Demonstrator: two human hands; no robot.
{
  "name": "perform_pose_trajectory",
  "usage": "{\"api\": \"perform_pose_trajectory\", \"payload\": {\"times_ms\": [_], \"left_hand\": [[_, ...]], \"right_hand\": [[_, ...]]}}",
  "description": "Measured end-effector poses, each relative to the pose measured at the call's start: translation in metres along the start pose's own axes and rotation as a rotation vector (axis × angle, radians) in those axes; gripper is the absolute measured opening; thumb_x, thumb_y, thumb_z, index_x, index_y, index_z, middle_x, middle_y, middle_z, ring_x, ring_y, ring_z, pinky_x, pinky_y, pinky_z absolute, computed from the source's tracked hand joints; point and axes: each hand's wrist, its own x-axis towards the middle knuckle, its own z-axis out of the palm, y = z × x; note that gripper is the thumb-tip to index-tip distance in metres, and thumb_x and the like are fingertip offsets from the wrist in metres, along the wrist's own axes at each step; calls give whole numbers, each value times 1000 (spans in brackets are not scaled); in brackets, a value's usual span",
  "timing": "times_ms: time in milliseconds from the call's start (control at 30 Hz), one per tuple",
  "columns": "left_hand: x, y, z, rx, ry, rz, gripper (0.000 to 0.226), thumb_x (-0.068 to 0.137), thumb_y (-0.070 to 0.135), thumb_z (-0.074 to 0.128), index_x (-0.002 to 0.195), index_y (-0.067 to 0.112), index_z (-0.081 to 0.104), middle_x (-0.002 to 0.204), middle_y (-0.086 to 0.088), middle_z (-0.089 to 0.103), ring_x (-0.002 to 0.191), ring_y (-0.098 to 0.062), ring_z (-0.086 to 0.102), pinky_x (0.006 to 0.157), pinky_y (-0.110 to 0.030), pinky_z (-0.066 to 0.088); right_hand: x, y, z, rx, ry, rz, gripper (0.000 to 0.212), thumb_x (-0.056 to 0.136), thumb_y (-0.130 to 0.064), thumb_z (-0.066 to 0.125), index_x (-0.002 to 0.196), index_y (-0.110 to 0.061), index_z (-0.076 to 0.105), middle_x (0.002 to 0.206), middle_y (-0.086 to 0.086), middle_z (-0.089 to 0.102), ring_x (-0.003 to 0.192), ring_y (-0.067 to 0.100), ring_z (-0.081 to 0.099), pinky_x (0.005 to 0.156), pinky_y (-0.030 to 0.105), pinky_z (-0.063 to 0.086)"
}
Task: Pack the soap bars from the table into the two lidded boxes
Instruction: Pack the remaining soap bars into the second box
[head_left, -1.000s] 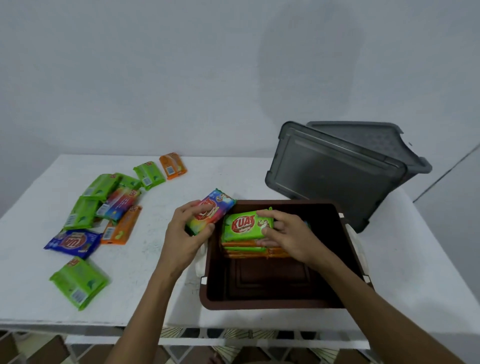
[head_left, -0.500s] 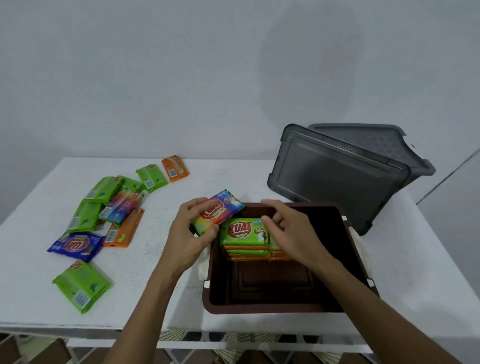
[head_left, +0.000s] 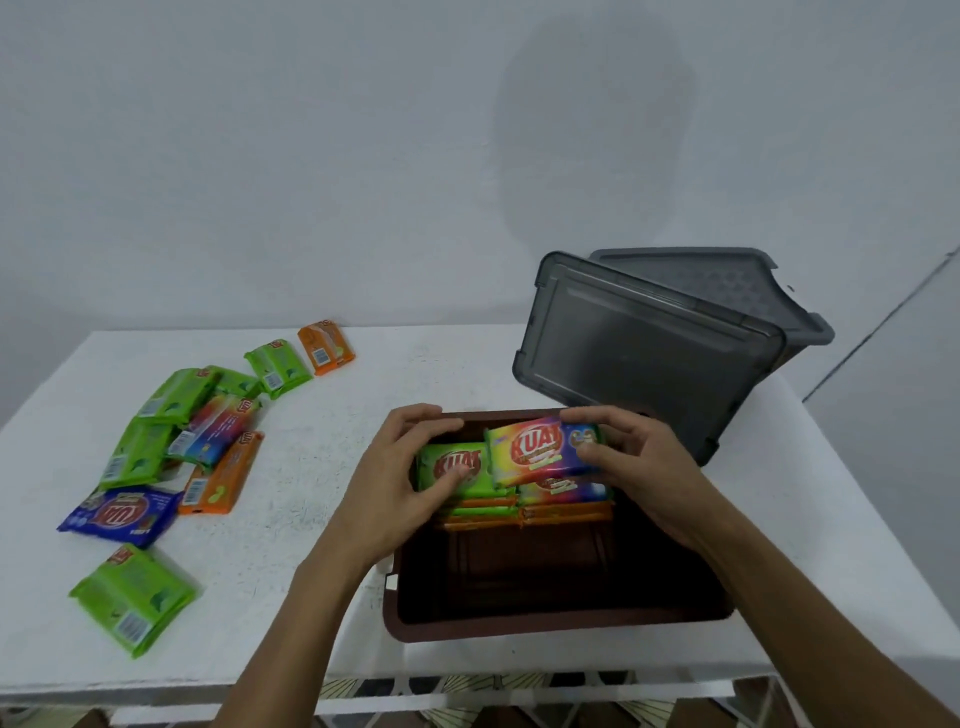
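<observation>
Head view. Dark brown plastic box (head_left: 561, 626) sits open near the front edge of the white table (head_left: 363, 395). Two stacks of wrapped bars stand against its far wall.

Right hand (head_left: 641, 467) pinches a rainbow-wrapped soap bar (head_left: 543, 449), fingers on the far edge, thumb on the face. The bar is tilted above the right stack and overlaps the left one.

Left hand (head_left: 397, 486) grips the green-wrapped soap bar (head_left: 460, 467) topping the left stack, thumb on its face, fingers curled over the far edge.

Loose soap bars (head_left: 208, 431) lie on the table's left side: green, orange, rainbow, and one blue-wrapped soap bar (head_left: 122, 514).

Back right, a translucent grey lid (head_left: 649, 358) leans on a grey plastic box (head_left: 727, 291) tipped on its side.
</observation>
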Motion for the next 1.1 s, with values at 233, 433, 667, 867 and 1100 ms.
{"api": "perform_pose_trajectory", "payload": {"times_ms": [233,433,667,867,1100], "left_hand": [[-11,-19,14,170,110,-67,42,87,39,56,128,29,57,133,7,46,123,-7,36,102,-29,36],[-10,-21,13,219,84,-64,41,87,40,56,126,28,58,133,7,47,123,-7,36,99,-23,32],[-13,-20,15,216,87,-67,28,91,30,62,119,27,64,135,6,46,126,-8,34,96,-16,28],[-14,-20,7,103,86,-65,38,89,48,47,116,29,65,133,12,46,126,0,36,97,-4,26],[-14,-74,-34,104,186,-180,26,93,36,52,113,28,66,120,10,55,115,-4,49,93,-22,40]], "right_hand": [[-6,17,-26,-179,118,45,29,91,-10,61,116,-25,64,124,3,57,109,21,62,80,38,61],[7,33,-10,-629,126,29,37,96,-23,57,133,-26,52,126,-4,53,110,10,56,71,12,54],[11,46,4,-1078,235,-44,38,99,-29,50,136,-26,50,123,8,49,109,21,51,92,27,45],[26,20,34,-1203,405,-263,31,94,-32,54,122,-20,60,110,6,57,100,21,53,76,26,44],[82,-17,113,-1061,181,-523,32,95,-29,52,125,-22,58,109,4,62,100,19,57,83,29,50]]}}
